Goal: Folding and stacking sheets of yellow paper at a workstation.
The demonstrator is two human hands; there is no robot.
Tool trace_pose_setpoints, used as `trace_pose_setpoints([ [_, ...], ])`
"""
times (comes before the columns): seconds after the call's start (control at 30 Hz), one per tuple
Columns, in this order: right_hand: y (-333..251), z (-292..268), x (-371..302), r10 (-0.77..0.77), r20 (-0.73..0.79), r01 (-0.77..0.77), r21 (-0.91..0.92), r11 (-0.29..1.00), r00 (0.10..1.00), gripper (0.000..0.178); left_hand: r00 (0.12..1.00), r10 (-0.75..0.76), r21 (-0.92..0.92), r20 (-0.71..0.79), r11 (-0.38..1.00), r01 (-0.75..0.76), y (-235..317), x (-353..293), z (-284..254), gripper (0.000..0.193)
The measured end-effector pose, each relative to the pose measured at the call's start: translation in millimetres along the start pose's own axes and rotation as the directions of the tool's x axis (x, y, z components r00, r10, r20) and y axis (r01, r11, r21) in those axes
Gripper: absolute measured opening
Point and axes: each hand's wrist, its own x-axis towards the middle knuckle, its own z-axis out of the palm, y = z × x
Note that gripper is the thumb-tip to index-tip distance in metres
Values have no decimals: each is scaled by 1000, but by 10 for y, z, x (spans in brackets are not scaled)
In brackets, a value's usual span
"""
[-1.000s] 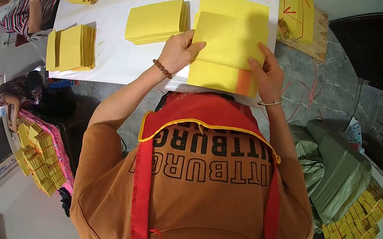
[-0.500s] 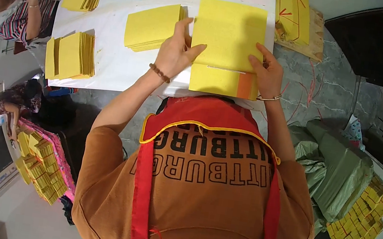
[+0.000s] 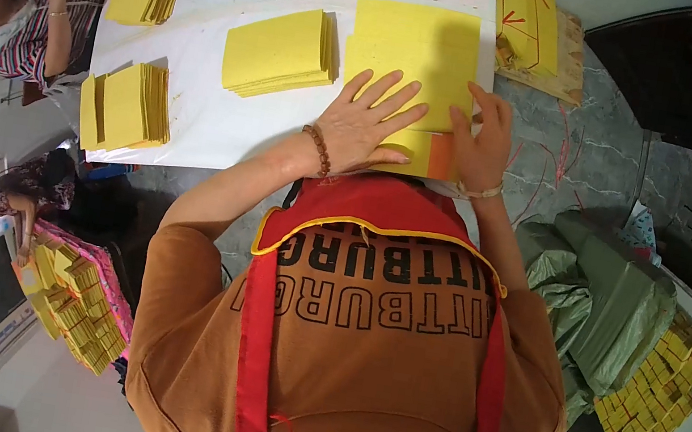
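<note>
A yellow paper sheet [image 3: 433, 40] with a fold line across its lower part lies at the table's near edge, in front of my body. An orange strip [image 3: 440, 156] shows at its lower right. Flat on the sheet's lower left rests my left hand [image 3: 370, 120], fingers spread. At the sheet's right edge is my right hand [image 3: 485, 139], its thumb and forefinger apart and slightly curled. Whether its other fingers reach under the paper is hidden. A fanned stack of yellow paper [image 3: 277, 51] lies just left of the sheet.
More yellow stacks [image 3: 124, 104] stand along the white table's [image 3: 195, 84] left side. Red-tied bundles [image 3: 530, 28] sit on a board at the far right. Green wrapped packs [image 3: 613, 303] are at my right. Co-workers handle paper at the far left [image 3: 53, 34] and lower left [image 3: 27, 202].
My left hand has moved from the sheet's left edge onto its lower part and flattened. My right hand stays by the right edge, its fingers shifted slightly.
</note>
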Motion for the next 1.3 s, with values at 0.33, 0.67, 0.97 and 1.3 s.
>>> trace_pose_setpoints([
  [0.33, 229, -41, -386, -343, 313, 462, -524, 716, 886, 50, 993, 61, 77, -101, 996, -54, -47, 75, 37, 57],
  [0.67, 336, -57, -175, -16, 78, -39, 647, 762, 997, 52, 963, -113, 97, -245, 985, 140, 80, 299, 11, 56],
  [0.97, 461, -149, -125, 149, 53, -141, 725, 675, 987, 46, 756, -168, 216, -633, 899, 381, -949, -573, -207, 45],
  [1.3, 433, -94, -126, 96, 46, -103, 660, 744, 994, 37, 890, -374, 202, -261, 881, 429, -1261, -886, 400, 55],
])
